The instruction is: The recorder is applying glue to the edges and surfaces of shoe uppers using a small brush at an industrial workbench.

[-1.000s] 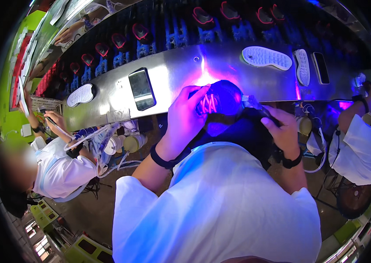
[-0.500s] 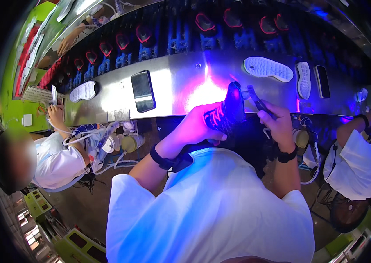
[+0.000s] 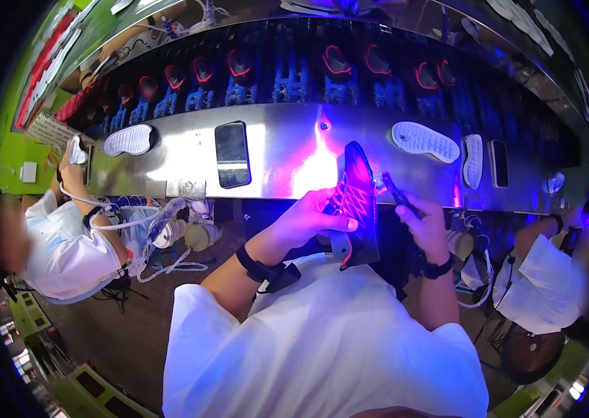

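My left hand [image 3: 312,221] is closed round the side of a dark shoe upper [image 3: 357,202] with red-lit laces, its toe pointing away from me and its lacing turned up. To its right, my right hand [image 3: 425,228] grips the dark handle of a brush [image 3: 397,193]. The brush's tip is close to the shoe's right edge; whether they touch I cannot tell. Beyond the shoe a white sole [image 3: 425,141] lies on the metal bench [image 3: 280,129], tread up.
A phone [image 3: 231,155], another sole [image 3: 473,161] and a second phone [image 3: 499,164] lie on the bench. Behind it runs a row of blue racks [image 3: 289,80] carrying dark shoe uppers [image 3: 240,64]. Co-workers sit at both sides, one holding a white sole [image 3: 78,150].
The shoe has turned from its side to show its laces and has come nearer to me. My right hand with the brush has moved slightly left and nearer.
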Action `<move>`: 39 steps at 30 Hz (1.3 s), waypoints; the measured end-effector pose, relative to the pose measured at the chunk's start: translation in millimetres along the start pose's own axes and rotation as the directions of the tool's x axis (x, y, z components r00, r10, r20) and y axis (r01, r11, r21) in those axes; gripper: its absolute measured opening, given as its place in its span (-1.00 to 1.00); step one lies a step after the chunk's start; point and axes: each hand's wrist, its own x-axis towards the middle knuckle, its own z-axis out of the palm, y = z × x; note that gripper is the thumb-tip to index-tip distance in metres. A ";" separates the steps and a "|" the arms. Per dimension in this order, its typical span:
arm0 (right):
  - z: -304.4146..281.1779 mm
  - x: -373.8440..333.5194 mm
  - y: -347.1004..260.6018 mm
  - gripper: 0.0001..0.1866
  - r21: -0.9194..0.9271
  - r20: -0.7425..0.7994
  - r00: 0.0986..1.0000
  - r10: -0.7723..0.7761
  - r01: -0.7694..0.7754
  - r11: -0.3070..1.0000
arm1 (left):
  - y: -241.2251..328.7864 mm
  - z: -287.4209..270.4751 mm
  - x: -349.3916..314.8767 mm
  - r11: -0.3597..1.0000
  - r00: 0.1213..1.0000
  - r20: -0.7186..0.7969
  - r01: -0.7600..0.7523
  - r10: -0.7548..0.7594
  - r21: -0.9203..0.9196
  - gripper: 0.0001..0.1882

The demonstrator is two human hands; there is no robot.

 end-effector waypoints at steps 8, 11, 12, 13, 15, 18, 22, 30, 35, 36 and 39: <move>8.7 -7.2 -15.8 -0.65 -0.081 -0.085 0.991 -0.104 0.097 0.992 | -6.5 -1.4 0.4 0.996 0.994 -0.077 0.080 -0.083 -0.035 -0.59; 9.2 1.7 -34.5 -0.65 -0.011 -0.090 0.996 0.016 -0.017 1.000 | -6.2 -1.2 7.3 0.998 0.994 -0.107 -0.020 0.015 -0.054 -0.63; 6.8 1.8 -33.2 -0.65 -0.010 -0.074 0.996 -0.048 0.048 0.999 | 4.0 8.5 8.5 0.993 0.985 -0.155 -0.087 0.073 -0.083 -0.64; 2.4 -0.7 -31.9 -0.65 -0.004 -0.090 0.995 -0.046 0.046 0.999 | 8.6 10.6 10.6 0.994 0.988 -0.143 -0.077 0.065 -0.075 -0.64; -10.6 -8.3 -27.7 -0.62 0.099 0.063 0.998 -0.028 0.022 0.995 | 16.8 8.0 13.5 0.990 0.971 -0.195 -0.136 0.141 0.042 -0.65; -30.8 -23.0 -36.8 -0.64 0.083 0.125 0.992 0.006 -0.016 0.996 | 21.3 6.7 21.0 0.975 0.955 -0.233 -0.147 0.183 0.167 -0.65; -46.5 -40.3 -21.8 -0.61 -0.075 0.095 0.995 -0.029 0.036 0.997 | 22.1 11.0 29.9 0.927 0.935 -0.273 -0.120 0.225 0.355 -0.69; -43.5 -67.3 -4.7 -0.64 -0.225 -0.107 0.987 -0.122 0.095 0.970 | 11.3 32.2 49.5 0.954 0.923 -0.342 -0.075 0.177 0.292 -0.71; -42.7 -60.0 -16.8 -0.62 -0.320 -0.164 0.964 -0.211 0.151 0.935 | 3.2 40.5 42.8 0.997 0.937 -0.350 -0.021 -0.009 -0.081 -0.64; -44.0 -55.2 -23.4 -0.62 -0.337 -0.149 0.963 -0.227 0.166 0.927 | 3.3 40.5 39.7 0.996 0.933 -0.361 -0.026 -0.006 -0.082 -0.64; -47.5 -44.8 -42.2 -0.62 -0.401 -0.100 0.965 -0.241 0.183 0.898 | -0.5 36.1 30.8 0.961 0.930 -0.317 0.103 -0.184 -0.255 -0.55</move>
